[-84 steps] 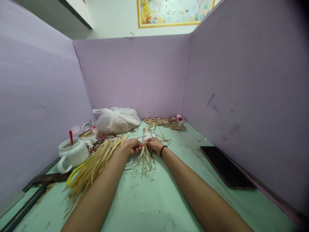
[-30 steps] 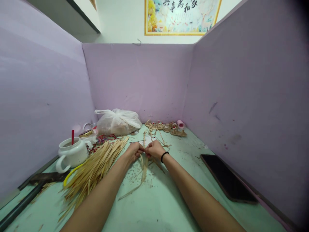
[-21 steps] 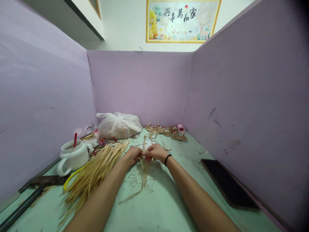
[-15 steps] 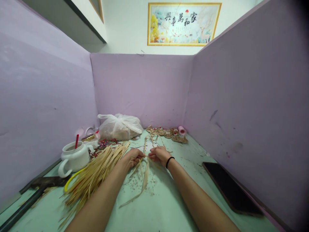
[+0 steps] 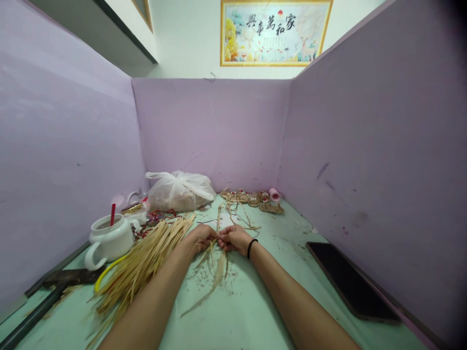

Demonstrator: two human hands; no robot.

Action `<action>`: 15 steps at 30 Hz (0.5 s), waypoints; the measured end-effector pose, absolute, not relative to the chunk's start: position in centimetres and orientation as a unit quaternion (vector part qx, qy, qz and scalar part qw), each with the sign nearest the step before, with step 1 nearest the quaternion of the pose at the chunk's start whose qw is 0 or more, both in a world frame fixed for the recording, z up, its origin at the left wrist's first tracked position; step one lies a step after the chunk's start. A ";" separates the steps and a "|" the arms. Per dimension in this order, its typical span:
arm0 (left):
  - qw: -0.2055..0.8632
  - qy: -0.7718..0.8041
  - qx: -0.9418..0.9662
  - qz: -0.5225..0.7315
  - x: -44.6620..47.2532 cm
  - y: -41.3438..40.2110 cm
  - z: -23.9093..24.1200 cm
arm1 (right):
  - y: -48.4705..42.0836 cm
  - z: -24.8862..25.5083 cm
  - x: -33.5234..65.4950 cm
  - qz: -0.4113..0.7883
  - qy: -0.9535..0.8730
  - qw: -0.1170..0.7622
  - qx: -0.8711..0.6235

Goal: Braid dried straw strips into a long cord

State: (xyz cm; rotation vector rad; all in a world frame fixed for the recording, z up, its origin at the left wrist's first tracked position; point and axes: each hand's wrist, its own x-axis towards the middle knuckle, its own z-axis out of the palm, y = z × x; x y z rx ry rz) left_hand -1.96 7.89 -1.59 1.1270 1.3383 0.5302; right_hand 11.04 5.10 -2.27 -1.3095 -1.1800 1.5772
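Pinching a thin plait [image 5: 219,216] of dry straw, the left hand [image 5: 202,238] and right hand [image 5: 235,238] meet just right of the straw bundle [image 5: 151,257], each grip pressed together on the plait. Its knobbly, braided length runs beyond the fingers; flat, papery strands [image 5: 220,272] fan out on the near side, over the pale green surface [image 5: 219,330]. Stiff yellowish blades make up the bundle. Left of it stands a rounded, glossy white pot [image 5: 113,241] holding a red stick [image 5: 113,214]; behind it sits a knotted, translucent plastic bag [image 5: 178,194]. Well right of the bundle lies a smooth black phone [image 5: 352,282]. High behind the bundle, a gold-framed picture [image 5: 275,36] carries brushed black characters, 家和萬事興 from right to left; its smaller lines are illegible.
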 end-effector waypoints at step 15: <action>0.580 0.573 0.526 0.242 -1.8 7.6 -1.4 | 5.5 -2.1 10.6 0.613 -0.430 0.398 -0.530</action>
